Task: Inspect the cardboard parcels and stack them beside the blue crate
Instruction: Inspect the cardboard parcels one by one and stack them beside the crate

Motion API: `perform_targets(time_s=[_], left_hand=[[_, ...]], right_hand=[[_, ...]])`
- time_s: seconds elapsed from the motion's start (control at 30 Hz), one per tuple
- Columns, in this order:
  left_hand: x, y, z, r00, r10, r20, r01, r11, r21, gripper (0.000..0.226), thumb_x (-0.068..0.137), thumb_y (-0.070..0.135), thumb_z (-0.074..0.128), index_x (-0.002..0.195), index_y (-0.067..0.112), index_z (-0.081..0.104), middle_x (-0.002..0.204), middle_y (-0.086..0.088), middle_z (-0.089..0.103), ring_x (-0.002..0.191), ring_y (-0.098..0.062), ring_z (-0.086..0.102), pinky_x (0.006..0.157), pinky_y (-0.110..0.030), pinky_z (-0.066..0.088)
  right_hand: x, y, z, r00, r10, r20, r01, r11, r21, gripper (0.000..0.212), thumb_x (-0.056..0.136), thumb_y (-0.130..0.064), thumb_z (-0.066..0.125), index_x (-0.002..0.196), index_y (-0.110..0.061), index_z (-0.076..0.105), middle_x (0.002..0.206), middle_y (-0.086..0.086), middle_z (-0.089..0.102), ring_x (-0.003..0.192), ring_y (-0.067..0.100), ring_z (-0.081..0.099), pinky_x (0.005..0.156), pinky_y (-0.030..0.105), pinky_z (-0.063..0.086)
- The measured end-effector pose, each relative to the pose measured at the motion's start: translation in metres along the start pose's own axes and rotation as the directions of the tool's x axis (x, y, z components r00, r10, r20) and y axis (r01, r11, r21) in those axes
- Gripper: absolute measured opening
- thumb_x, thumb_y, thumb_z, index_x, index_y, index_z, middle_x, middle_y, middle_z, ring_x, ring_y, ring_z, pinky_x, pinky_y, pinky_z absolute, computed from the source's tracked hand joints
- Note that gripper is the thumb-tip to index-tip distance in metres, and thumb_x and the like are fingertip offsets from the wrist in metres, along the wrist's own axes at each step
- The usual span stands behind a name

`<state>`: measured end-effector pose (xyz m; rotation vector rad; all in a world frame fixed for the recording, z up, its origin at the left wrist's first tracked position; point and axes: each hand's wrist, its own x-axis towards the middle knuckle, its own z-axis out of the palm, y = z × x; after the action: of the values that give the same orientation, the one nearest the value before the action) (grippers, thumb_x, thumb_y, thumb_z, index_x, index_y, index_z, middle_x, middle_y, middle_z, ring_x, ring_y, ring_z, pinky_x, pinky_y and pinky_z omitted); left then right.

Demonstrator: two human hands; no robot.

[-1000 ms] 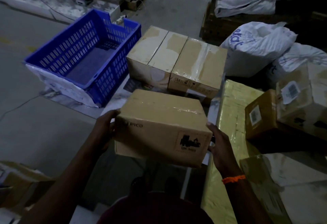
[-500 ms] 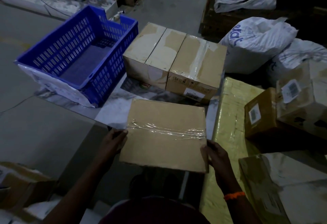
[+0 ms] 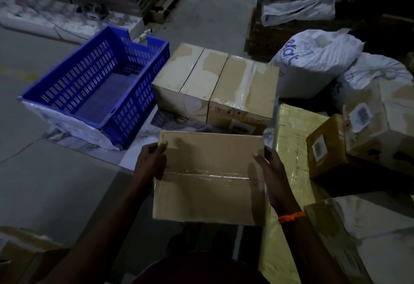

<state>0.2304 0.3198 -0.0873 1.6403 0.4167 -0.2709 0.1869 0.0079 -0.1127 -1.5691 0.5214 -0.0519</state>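
Around the parcel point(image 3: 206, 189), left grip point(image 3: 152, 162), right grip point(image 3: 272, 171) clasp.

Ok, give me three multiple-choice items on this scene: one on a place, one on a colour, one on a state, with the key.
1. The set-down parcels stand: A inside the blue crate; B beside the crate; C on a shelf.
2. The band on the right wrist is: A orange; B green; C white.
3. The held parcel is: A open, flaps up; B taped shut and gripped on both sides; C lying in the crate.

Key: 1 B, they sit just outside the crate's wall. 2 A, the band shows orange. 3 B, clear tape crosses its top, and the left hand and right hand grip its sides.
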Motion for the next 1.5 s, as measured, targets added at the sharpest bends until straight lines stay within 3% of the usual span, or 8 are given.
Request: perform_targets(time_s=[0.1,0.23,0.53,0.9,1.03,1.23,1.37,1.5], left_hand=[[-0.007,0.013,0.001,0.999,-0.016,-0.034,0.012,0.993,-0.116,0.079,0.076,0.084,0.053,0.122,0.022,0.067,0.129,-0.022,0.064,0.112,-0.046,0.061,0.099,-0.066,0.048],[-0.016,0.034,0.012,0.998,0.030,-0.059,-0.043,0.973,-0.229,0.054,0.077,0.088,0.051,0.106,0.047,0.069,0.135,0.003,0.062,0.127,-0.023,0.057,0.110,-0.057,0.042],[-0.016,0.011,0.019,0.996,0.039,-0.081,-0.055,0.975,-0.215,0.071,0.072,0.062,0.073,0.122,0.013,0.059,0.124,-0.006,0.067,0.115,-0.020,0.065,0.104,-0.053,0.050],[-0.043,-0.013,0.012,0.995,0.096,0.009,-0.097,0.992,0.086,0.032,0.100,0.032,0.057,0.126,0.014,0.051,0.109,0.006,0.064,0.096,-0.003,0.064,0.060,-0.006,0.050],[-0.034,-0.013,0.009,0.989,0.141,0.036,-0.143,0.987,0.078,0.041,0.098,0.032,0.062,0.132,0.012,0.049,0.123,0.000,0.064,0.100,0.003,0.069,0.070,-0.010,0.054],[-0.013,-0.008,0.001,0.984,0.171,0.056,-0.177,0.975,0.135,0.075,0.080,0.064,0.072,0.135,0.018,0.051,0.136,-0.003,0.061,0.123,-0.018,0.061,0.102,-0.051,0.053],[-0.016,0.002,0.011,0.894,0.445,0.046,-0.419,0.798,0.433,0.061,0.094,0.037,0.068,0.146,0.015,0.043,0.147,-0.007,0.047,0.134,-0.020,0.047,0.105,-0.048,0.048],[-0.009,0.010,0.044,0.732,0.559,0.391,-0.656,0.422,0.626,0.059,0.097,0.047,0.046,0.148,0.018,0.044,0.157,-0.008,0.040,0.149,-0.028,0.031,0.117,-0.053,0.032]], right_hand=[[-0.019,-0.011,-0.004,0.997,-0.040,-0.066,0.045,0.996,0.079,0.027,0.099,-0.036,0.065,0.125,-0.028,0.065,0.125,-0.005,0.072,0.116,0.014,0.068,0.097,0.043,0.055],[-0.029,-0.037,-0.005,0.982,-0.059,-0.177,0.094,0.976,0.196,0.040,0.089,-0.054,0.061,0.110,-0.021,0.066,0.111,-0.002,0.075,0.103,0.011,0.071,0.092,0.045,0.056],[-0.023,-0.041,-0.013,0.970,-0.069,-0.233,0.123,0.966,0.227,0.047,0.069,-0.070,0.081,0.091,-0.030,0.068,0.104,0.008,0.075,0.103,0.024,0.072,0.090,0.055,0.055],[-0.033,0.016,-0.029,0.972,-0.011,-0.236,0.022,0.999,0.046,0.020,0.093,-0.013,0.073,0.103,-0.028,0.065,0.109,0.005,0.076,0.107,0.023,0.072,0.094,0.050,0.058],[-0.026,0.016,-0.029,0.979,-0.045,-0.196,0.046,0.999,-0.002,0.026,0.095,-0.008,0.070,0.115,-0.024,0.063,0.118,0.009,0.072,0.109,0.026,0.070,0.092,0.050,0.058],[-0.024,0.002,-0.023,0.973,-0.109,-0.204,0.089,0.990,-0.106,0.035,0.095,-0.005,0.067,0.126,-0.020,0.058,0.126,0.008,0.067,0.118,0.026,0.065,0.088,0.032,0.061],[-0.029,-0.009,-0.010,0.900,-0.390,-0.197,0.262,0.842,-0.472,0.052,0.093,-0.010,0.070,0.142,-0.016,0.053,0.146,0.007,0.054,0.130,0.012,0.050,0.104,0.032,0.051],[-0.020,-0.015,0.022,0.778,-0.583,0.232,0.537,0.426,-0.728,0.058,0.102,-0.039,0.046,0.153,-0.012,0.045,0.165,0.009,0.036,0.156,0.024,0.024,0.124,0.038,0.023]])
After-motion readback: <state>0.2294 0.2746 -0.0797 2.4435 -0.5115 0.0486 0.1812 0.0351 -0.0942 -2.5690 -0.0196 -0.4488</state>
